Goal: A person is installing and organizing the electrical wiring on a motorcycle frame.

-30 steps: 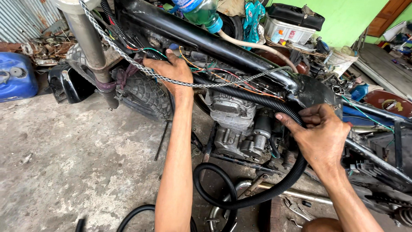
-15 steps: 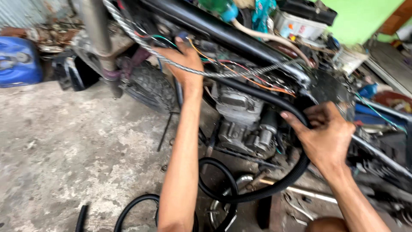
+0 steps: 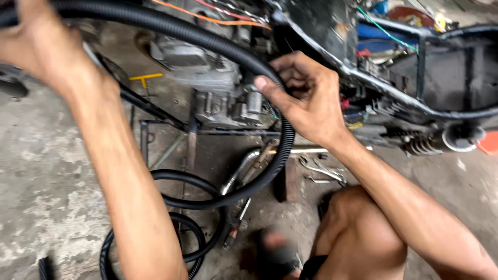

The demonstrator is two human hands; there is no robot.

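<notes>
Item: black corrugated hose (image 3: 207,39), held in both hands beside a stripped motorcycle engine (image 3: 218,88).

Right hand (image 3: 306,101): grip closed around the hose at its bend, thumb pointing left across the ribbing, forearm running down to lower right. Left hand (image 3: 39,44): closed over the hose at upper left, forearm hanging steeply downward. Hose long axis runs left to right across the top, turns down at the right hand, then sweeps back left into loose coils on the concrete floor (image 3: 46,171). Dark frame tube (image 3: 415,103) to the right; hand tools (image 3: 321,171) on the floor beneath.
</notes>
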